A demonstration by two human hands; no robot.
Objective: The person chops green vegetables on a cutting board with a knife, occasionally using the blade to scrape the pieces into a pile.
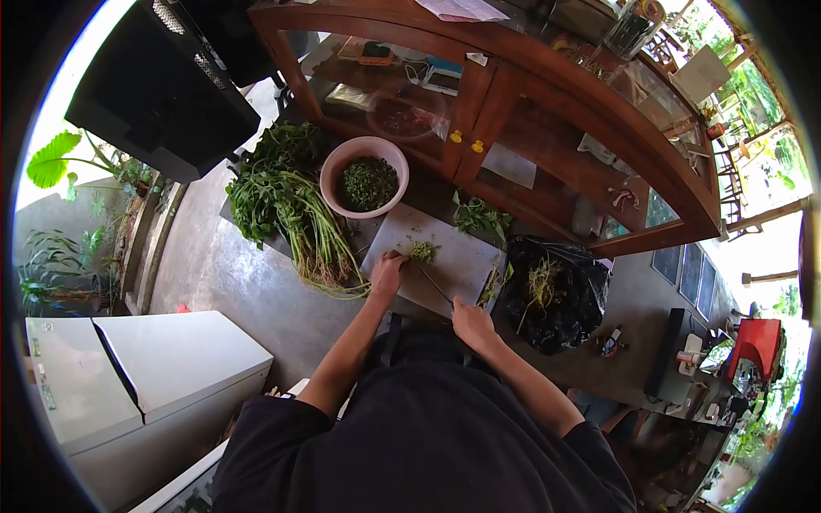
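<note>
My right hand [470,323] is closed round the handle of a knife [434,283], its blade slanting up and left over the white cutting board [469,248]. My left hand [389,272] rests at the board's left edge with fingers curled together beside the blade tip; what they hold, if anything, is too small to make out. Just beyond the fingertips lies a small pile of chopped green stems [422,250], with loose bits scattered above it. A few leafy sprigs [481,215] lie at the board's upper right, and trimmed stalks [492,286] lie along its right edge.
Left of the board lies a big bunch of leafy greens [282,205]. A pink bowl [328,175] holds chopped leaves. At right, a black plastic bag [581,295] contains stalk scraps. A glass-doored wooden cabinet [470,111] stands behind; a white refrigerator [184,355] is at lower left.
</note>
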